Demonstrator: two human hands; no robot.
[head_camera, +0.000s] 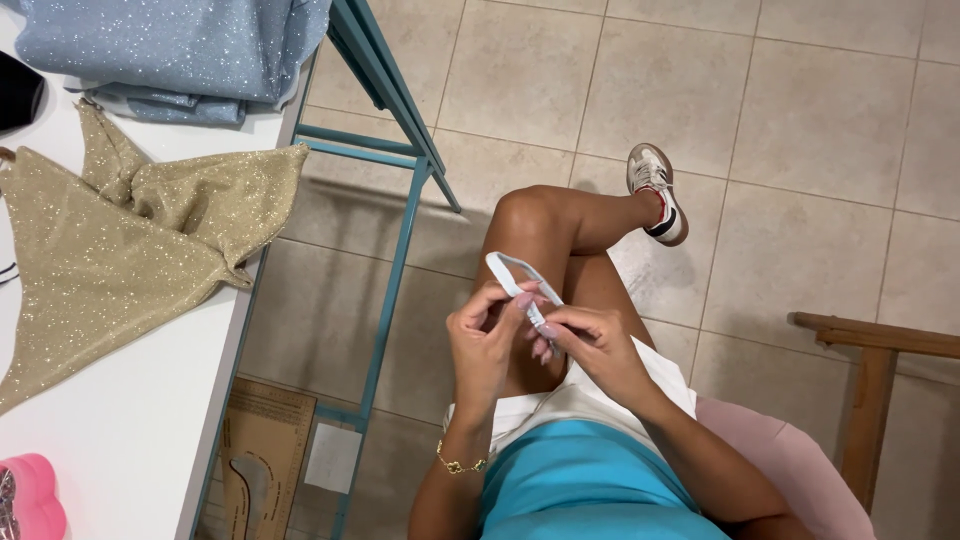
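Pinching the white strap (522, 282) between both hands above your lap, keep your left hand (484, 343) closed on the loop while your right hand (592, 343) grips its near end firmly.

Both forearms angle inward over the lap. The left hand (485, 345) and right hand (592, 347) meet fingertip to fingertip, fingers curled in a pinch, wrists bent, left palm facing right.
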